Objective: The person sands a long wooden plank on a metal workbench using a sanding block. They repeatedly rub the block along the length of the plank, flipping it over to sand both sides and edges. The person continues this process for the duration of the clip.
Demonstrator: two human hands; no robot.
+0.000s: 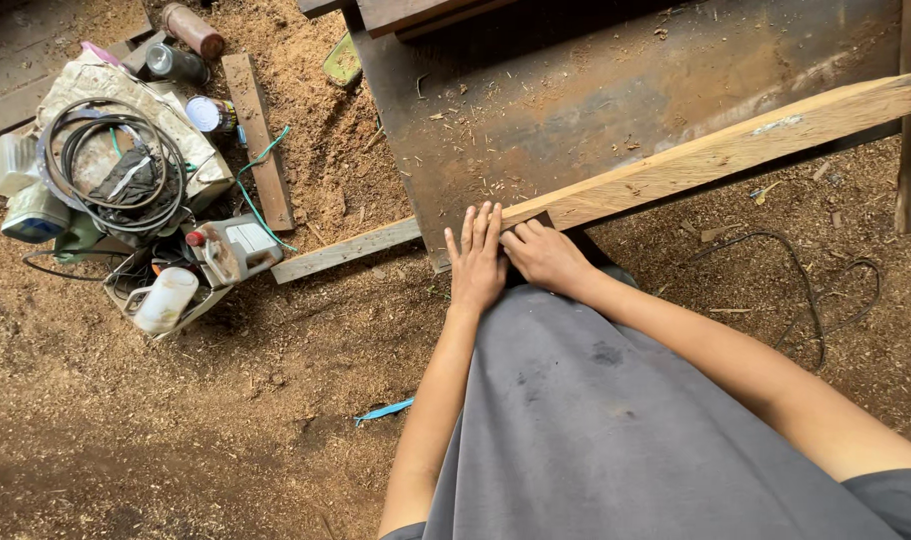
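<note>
A long pale wooden plank (pixel 695 160) lies slantwise across a rusty metal table (pixel 595 70), its left end reaching out over the sawdust floor. My left hand (pixel 477 258) rests flat on the plank near the table's front edge, fingers straight and close together. My right hand (pixel 545 255) sits right beside it, fingers curled against the plank's near edge, touching the left hand's fingers. Neither hand grips anything that I can see. My grey shirt fills the lower middle of the view.
At the left lies a heap of gear: coiled black cable (pixel 115 165), a white power tool (pixel 230 250), white bottle (pixel 165 300), cans (pixel 190 30). A short board (pixel 258 140) and green cord lie nearby. A black cable (pixel 805 290) loops on the sawdust at right.
</note>
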